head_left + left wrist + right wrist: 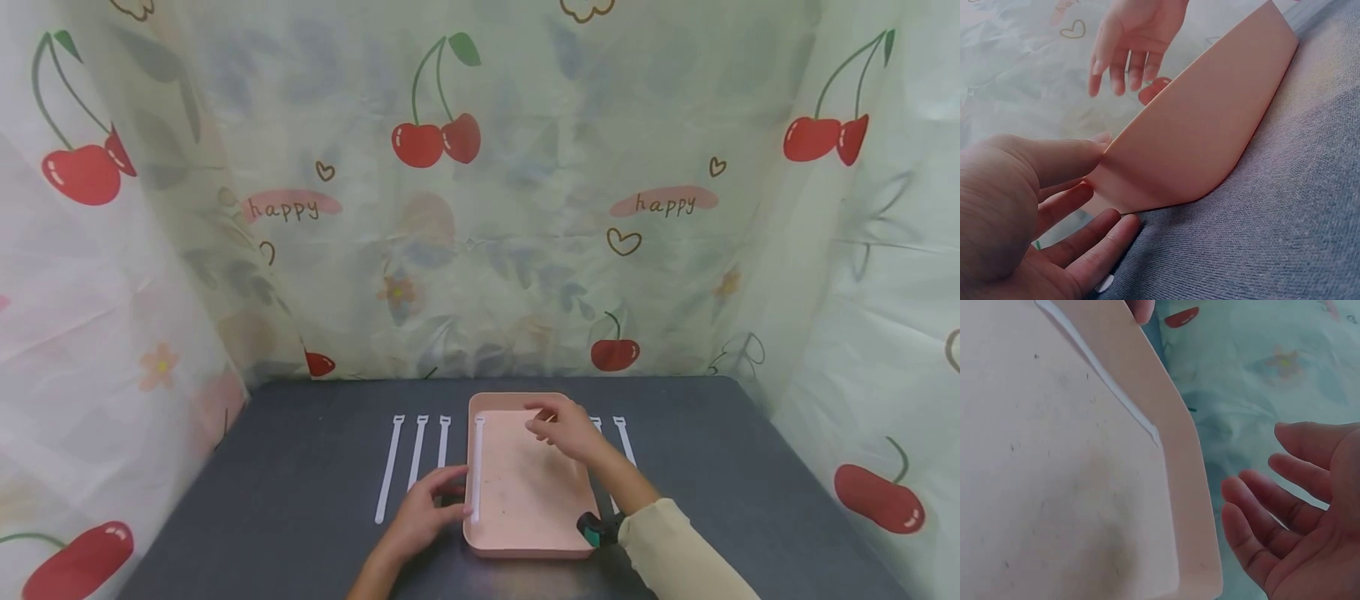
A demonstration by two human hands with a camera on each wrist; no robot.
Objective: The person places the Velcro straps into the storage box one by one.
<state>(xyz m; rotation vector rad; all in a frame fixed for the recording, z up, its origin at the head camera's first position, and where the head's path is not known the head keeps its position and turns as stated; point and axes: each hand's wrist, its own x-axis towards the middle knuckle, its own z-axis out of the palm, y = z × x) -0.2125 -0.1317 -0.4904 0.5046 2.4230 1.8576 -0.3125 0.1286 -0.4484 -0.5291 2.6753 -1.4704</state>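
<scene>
Probably best to steady the pink tray (536,500) lightly with the left hand (423,512), relaxed and touching its left wall, while passing the right hand (567,431) (loosely bent, apparently holding nothing) over without brushing the white strip (477,471) lying lengthwise inside along that wall. Avoid jostling the loose strips (388,471) on the dark table (300,500) to either side. Read only "happy", twice, on the cherry-patterned curtain (525,192), with no brand visible
</scene>
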